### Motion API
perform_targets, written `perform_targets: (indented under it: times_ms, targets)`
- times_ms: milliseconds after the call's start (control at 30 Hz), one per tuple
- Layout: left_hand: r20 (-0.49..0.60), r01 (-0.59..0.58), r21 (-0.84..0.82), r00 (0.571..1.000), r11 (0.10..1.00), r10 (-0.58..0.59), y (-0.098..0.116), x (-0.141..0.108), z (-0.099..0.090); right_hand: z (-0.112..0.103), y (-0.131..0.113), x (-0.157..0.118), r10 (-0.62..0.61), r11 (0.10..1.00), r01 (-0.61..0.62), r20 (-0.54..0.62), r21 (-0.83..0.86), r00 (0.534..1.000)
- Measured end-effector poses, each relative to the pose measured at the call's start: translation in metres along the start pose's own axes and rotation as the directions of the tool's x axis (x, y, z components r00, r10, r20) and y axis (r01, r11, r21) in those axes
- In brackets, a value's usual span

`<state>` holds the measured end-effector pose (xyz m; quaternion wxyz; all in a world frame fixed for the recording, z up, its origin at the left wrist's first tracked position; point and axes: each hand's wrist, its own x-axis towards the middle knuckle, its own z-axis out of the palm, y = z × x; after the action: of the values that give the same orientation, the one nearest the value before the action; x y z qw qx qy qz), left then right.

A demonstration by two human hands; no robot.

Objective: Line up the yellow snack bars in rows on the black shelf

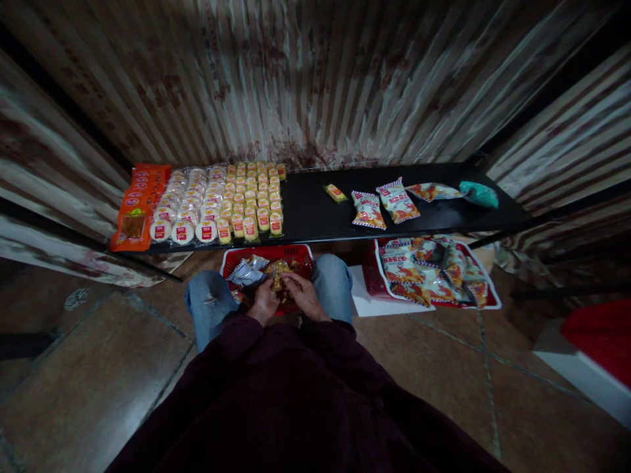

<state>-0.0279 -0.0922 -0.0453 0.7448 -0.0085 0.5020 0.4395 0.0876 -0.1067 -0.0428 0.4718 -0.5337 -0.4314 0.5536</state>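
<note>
As red basket (pixel 294 251) sits between knees (pixel 331 281) | left fingers (pixel 266 290), right fingers (pixel 294 285) pinch gold packet (pixel 277 280)

Dim light, a pale glare on the floor (pixel 98 368), dark corners, and blurred, stretched edges.

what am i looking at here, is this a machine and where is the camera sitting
No machine here: it is a person working bare-handed, seen from one camera worn on the head, looking forward and down. On the black shelf lie, from left, an orange packet, round white cakes, small yellow packets, snack bags and something green. The left hand and right hand together hold a small yellowish wrapper over a red basket.
</note>
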Motion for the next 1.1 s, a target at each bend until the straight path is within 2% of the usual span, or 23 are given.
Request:
perform_targets:
  times_ms: [167,300,667,867,1100]
  targets:
    - [-0.079,-0.07,0.001,0.994,0.998,0.07,0.003,-0.004,0.004,0.002,0.002,0.003,-0.084,0.978,0.082,-0.002,-0.19,0.996]
    - [-0.105,-0.103,0.049,0.989,0.993,0.108,0.003,-0.006,-0.001,0.003,0.006,0.002,-0.066,0.98,0.061,-0.021,-0.192,0.998]
    - [-0.009,-0.235,0.186,0.971,0.954,0.24,-0.002,-0.01,-0.001,0.004,0.02,0.01,0.016,0.992,-0.025,-0.07,-0.125,0.997]
    - [0.033,-0.282,0.233,0.959,0.931,0.282,-0.004,-0.01,-0.004,0.003,0.022,0.01,0.031,0.988,-0.038,-0.048,-0.152,0.998]
    - [0.064,-0.322,0.258,0.946,0.911,0.317,-0.005,-0.014,-0.002,0.001,0.03,0.015,0.028,0.989,-0.045,-0.116,-0.141,0.993]
